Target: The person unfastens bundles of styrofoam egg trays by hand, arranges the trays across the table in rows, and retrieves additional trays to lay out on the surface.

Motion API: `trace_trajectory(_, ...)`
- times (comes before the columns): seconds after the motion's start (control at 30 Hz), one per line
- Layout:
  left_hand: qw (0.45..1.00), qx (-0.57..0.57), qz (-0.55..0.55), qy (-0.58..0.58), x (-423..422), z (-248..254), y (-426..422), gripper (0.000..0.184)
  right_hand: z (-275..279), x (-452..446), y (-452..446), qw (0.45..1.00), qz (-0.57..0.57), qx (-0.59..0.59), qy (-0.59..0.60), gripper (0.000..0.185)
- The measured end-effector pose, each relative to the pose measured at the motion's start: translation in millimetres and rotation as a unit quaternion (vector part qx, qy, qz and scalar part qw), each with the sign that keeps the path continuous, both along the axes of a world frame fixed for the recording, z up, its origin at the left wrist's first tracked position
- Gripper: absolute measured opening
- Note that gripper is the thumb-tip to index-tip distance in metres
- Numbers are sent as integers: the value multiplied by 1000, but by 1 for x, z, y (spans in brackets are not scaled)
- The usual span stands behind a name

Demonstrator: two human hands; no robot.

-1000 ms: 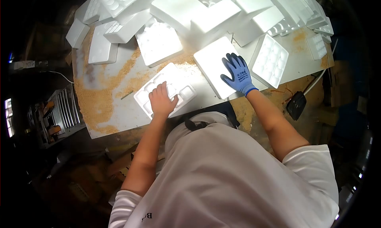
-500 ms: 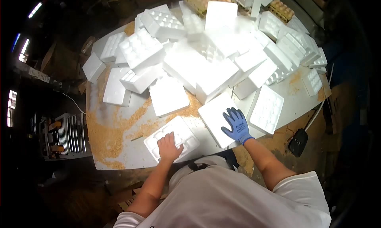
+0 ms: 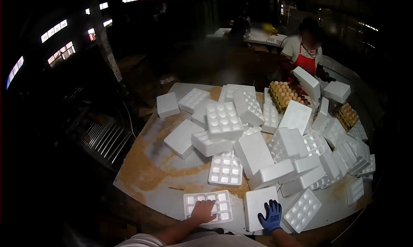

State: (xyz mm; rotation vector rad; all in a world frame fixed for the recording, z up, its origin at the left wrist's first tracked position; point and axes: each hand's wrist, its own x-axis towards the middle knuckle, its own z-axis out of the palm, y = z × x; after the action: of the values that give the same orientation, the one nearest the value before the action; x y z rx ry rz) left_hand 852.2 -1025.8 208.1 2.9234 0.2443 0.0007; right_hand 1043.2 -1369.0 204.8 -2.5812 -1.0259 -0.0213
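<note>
My bare left hand (image 3: 203,211) rests on a white foam egg tray (image 3: 223,196) at the table's front edge. Its fingers lie over the square hollows, with the thumb out to the side. My right hand (image 3: 271,216), in a blue and black glove, lies flat with fingers spread on a white foam block (image 3: 254,204), whose upper face is smooth. Right of the glove another foam tray (image 3: 303,210) lies tilted, hollows up. Just behind, a foam tray (image 3: 226,169) with square hollows leans near the pile.
White foam boxes (image 3: 254,152) are heaped across the table (image 3: 148,165). Sawdust (image 3: 137,174) covers much of its left side. Egg cartons (image 3: 286,96) stand at the back. Across the table, a person in a red apron (image 3: 305,63) holds a foam box (image 3: 307,82).
The view has tilted up, bringing the person across the table into sight. The picture is darker, so the tray hollows show more clearly. Both hands stay on the same foam pieces.
</note>
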Motion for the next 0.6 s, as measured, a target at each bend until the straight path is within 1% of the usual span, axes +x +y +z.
trace_trajectory(0.03, 1000, -8, 4, -7, 0, 0, 0, 76, -1, 1, 0, 1000, -1, 13, 6, 69)
trace_trajectory(0.07, 1000, -7, 3, 20, 0, 8, 0, 76, 5, 0, 2, 1000, 4, 20, 14, 68)
trace_trajectory(0.1, 1000, -13, -2, 20, 1, 3, 1, 77, 4, 0, 2, 1000, 5, 12, 9, 66)
trace_trajectory(0.27, 1000, -10, -3, -16, -1, -8, 2, 78, 5, -1, 3, 1000, 7, 17, 10, 61)
trace_trajectory(0.37, 1000, -25, 5, -4, -1, -4, 1, 74, 3, 1, 3, 1000, 2, 18, 10, 59)
trace_trajectory(0.47, 999, -27, 6, 21, -1, 1, 0, 74, 1, -1, 2, 999, -4, 37, 22, 56)
trace_trajectory(0.57, 1000, -8, 5, 18, -1, -4, 0, 75, 5, -1, 4, 998, -14, 48, 24, 51)
trace_trajectory(0.6, 1000, 16, 0, 18, -1, -7, 0, 80, 3, -1, 3, 998, -14, 50, 21, 50)
